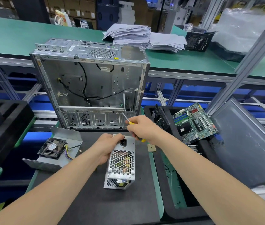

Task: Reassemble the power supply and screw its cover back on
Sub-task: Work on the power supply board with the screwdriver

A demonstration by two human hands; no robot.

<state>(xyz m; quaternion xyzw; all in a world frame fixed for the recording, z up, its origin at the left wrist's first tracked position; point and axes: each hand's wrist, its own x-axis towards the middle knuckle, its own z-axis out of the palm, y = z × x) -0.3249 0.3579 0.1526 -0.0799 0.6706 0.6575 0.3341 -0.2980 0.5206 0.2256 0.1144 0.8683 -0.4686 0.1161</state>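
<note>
The silver power supply (121, 166) stands on the black mat (96, 200), its honeycomb grille and black power socket facing up toward me. My left hand (107, 147) grips its far left edge near the socket. My right hand (142, 128) holds a yellow-handled screwdriver (131, 122); its thin shaft points up and left, away from the power supply. The power supply's bent metal cover (58, 159) lies to the left, with a black fan (52, 147) and coloured wires resting on it.
An open, stripped computer case (89, 85) stands just behind the mat. A black tray (169, 192) on the right holds a green motherboard (193, 122) and loose parts; a grey side panel (245, 143) leans there. Paper stacks (138, 36) sit on the green bench (15, 34) behind.
</note>
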